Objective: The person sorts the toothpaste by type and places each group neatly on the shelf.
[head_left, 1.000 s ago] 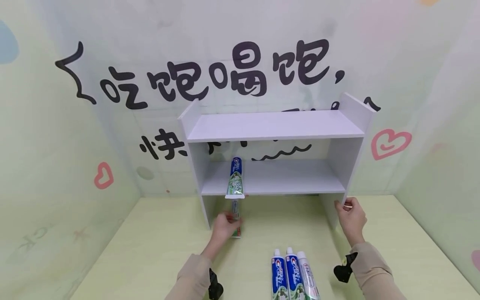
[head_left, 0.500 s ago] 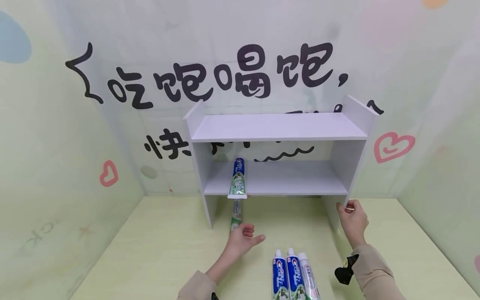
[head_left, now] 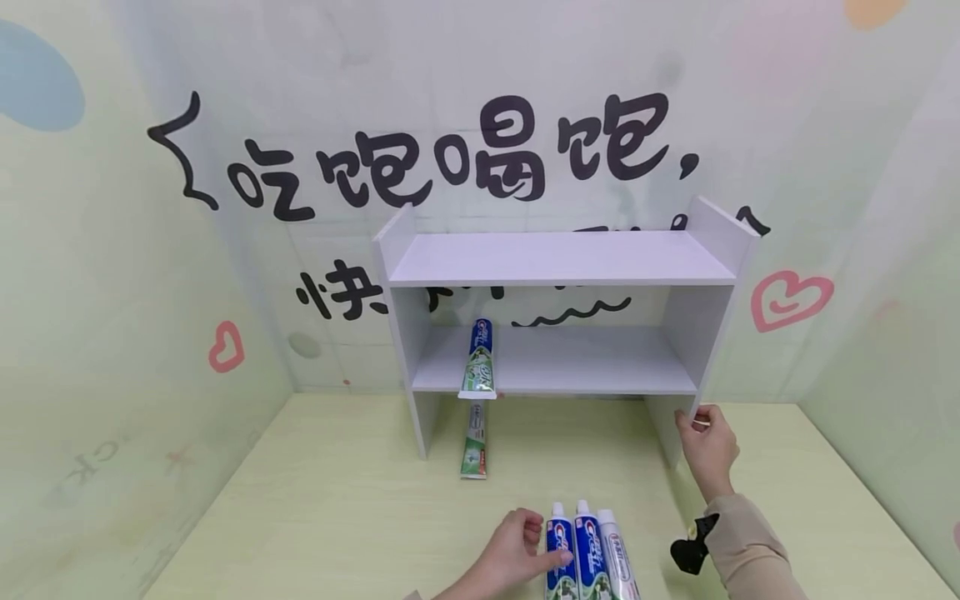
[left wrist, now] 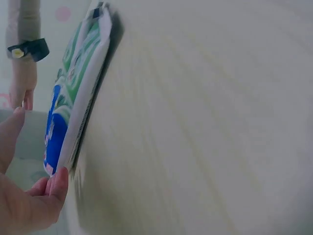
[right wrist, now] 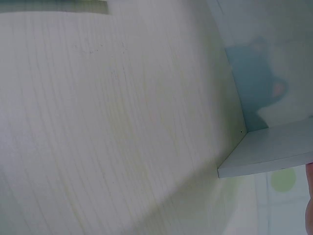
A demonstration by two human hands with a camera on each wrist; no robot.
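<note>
My left hand (head_left: 513, 550) is at the leftmost blue-and-green toothpaste tube (head_left: 560, 557) on the table. Its thumb overlaps the tube in the head view; in the left wrist view, thumb and fingers are spread near the tube's cap end. Another blue toothpaste tube (head_left: 591, 554) and a white one (head_left: 617, 557) lie alongside. My right hand (head_left: 708, 446) pinches the front edge of the white shelf's (head_left: 562, 282) right side panel. On the middle board rests a blue-and-green toothpaste tube (head_left: 477, 362), its flat end over the front edge. Below it, a grey-and-green toothpaste tube (head_left: 474, 446) lies on the table.
The pale wooden table (head_left: 315, 500) meets patterned walls on the left, back and right. The shelf's top board (head_left: 555, 254) sits between raised side panels, and its left side panel (head_left: 420, 425) stands on the table.
My left hand has let go of the grey-and-green toothpaste tube under the shelf and moved right and nearer to the row of tubes. The right hand keeps its grip on the shelf.
</note>
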